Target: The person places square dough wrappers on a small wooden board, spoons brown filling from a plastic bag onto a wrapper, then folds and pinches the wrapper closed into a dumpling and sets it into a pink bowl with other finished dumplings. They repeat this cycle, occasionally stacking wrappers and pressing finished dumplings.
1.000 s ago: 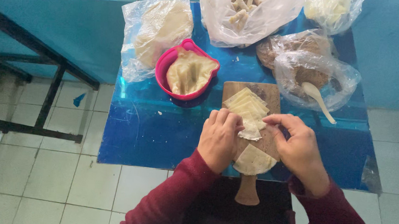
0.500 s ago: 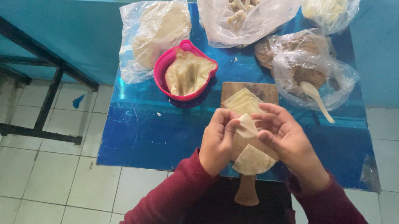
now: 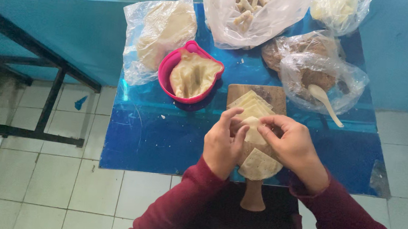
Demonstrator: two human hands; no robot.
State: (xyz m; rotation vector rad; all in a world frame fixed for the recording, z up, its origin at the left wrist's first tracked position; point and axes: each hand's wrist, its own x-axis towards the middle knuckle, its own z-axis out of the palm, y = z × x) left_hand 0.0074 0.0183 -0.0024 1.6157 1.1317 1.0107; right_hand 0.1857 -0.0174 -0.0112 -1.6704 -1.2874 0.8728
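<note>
Both hands meet over a wooden cutting board on a blue table. My left hand and my right hand pinch a pale folded dough wrapper between their fingertips. A small stack of square wrappers lies on the board just beyond the hands. One round flat wrapper rests on the board's near end, below my hands. The board's handle hangs over the table's near edge.
A pink bowl with folded dough sits left of the board. Clear plastic bags hold dough sheets, rolled pieces and brown filling with a white spoon. Tiled floor and a dark metal frame lie to the left.
My hands have lifted the wrapper a little off the board and folded it tighter between the fingertips. The view has shifted slightly.
</note>
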